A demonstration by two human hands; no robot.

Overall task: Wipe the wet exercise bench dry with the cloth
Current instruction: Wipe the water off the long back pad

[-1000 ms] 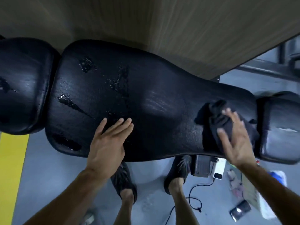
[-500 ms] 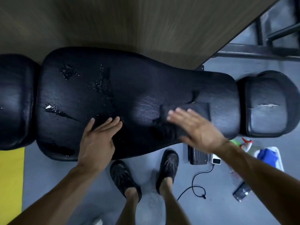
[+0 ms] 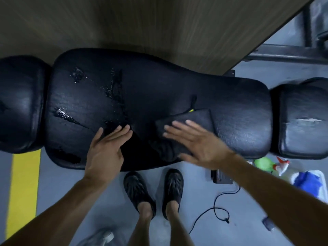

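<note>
- Our right hand [image 3: 198, 141] presses flat, fingers spread, on the dark folded cloth [image 3: 182, 134] at mid-pad of the black padded exercise bench [image 3: 159, 89]; our left hand [image 3: 106, 148] lies open on the pad, clamped on nothing
- Risk: with only a flat palm and no pinch, the cloth could bunch or slide off the near edge
- Water patches [image 3: 113, 86] lie left; open pad there

- One head-worn wide-angle view, looking steeply down from close above the bench [image 3: 230, 107]
- It takes in the floor [image 3: 62, 183] and the wearer's own feet
</note>
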